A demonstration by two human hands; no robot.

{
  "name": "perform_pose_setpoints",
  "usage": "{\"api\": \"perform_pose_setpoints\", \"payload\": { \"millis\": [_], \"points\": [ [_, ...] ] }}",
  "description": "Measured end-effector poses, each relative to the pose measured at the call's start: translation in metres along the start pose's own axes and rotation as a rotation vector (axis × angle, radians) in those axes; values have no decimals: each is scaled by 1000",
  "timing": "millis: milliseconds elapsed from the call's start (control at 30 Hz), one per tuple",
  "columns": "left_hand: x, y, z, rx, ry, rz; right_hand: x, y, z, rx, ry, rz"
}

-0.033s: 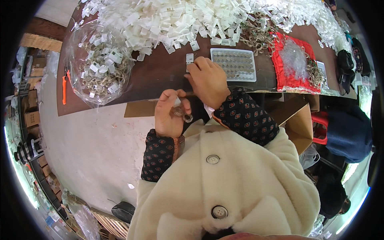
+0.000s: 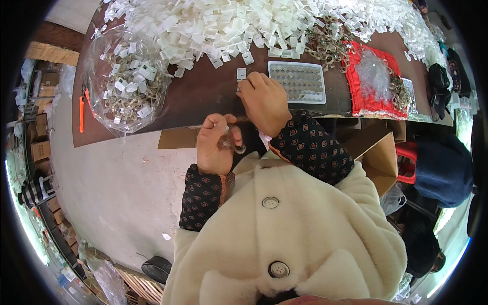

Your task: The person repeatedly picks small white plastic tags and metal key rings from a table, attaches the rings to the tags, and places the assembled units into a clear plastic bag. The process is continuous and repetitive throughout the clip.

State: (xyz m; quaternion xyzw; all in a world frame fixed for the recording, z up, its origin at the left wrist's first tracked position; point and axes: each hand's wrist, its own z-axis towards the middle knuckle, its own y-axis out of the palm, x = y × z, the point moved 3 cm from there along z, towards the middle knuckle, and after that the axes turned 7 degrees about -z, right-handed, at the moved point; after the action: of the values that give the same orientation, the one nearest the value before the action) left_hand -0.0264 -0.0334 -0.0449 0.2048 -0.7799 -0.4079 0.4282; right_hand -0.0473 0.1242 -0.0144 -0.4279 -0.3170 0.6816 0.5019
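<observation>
A brown bench [image 2: 203,91] holds a white tray [image 2: 297,81] of small round pieces. Just left of the tray, the right hand [image 2: 264,101] pinches a small white tag [image 2: 241,74]. The left hand [image 2: 217,142], below it, is clenched around a small ring [image 2: 239,148]. Far left, a clear bag [image 2: 124,81] holds tagged rings.

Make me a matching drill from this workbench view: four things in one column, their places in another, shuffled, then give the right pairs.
Things
1. clear bag
2. white tray
3. red cloth
4. orange tool

Places
A. at the table's far left edge
B. just beyond the right hand
C. right of the tray, under a clump of clear bits
D. on the left of the table, full of small tagged pieces

Pairs: 1-D, 2-B, 3-C, 4-A
</observation>
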Motion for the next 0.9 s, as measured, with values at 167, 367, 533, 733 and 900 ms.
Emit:
{"api": "perform_pose_setpoints", "payload": {
  "millis": [167,367,533,733,900],
  "points": [
    [-2,9,8,-24,-5,29,0,-27,-11,116,-103,368],
    [-18,36,18,-53,-72,27,14,-68,-28,76,-34,559],
    [-30,48,24,-49,-136,-13,89,-101,-24,172,154,277],
    [-38,51,25,-56,-141,-4,188,-92,14,146,221,-21],
    [-38,46,26,-71,-152,-1,197,-65,17,139,196,-327]
  ]
}}
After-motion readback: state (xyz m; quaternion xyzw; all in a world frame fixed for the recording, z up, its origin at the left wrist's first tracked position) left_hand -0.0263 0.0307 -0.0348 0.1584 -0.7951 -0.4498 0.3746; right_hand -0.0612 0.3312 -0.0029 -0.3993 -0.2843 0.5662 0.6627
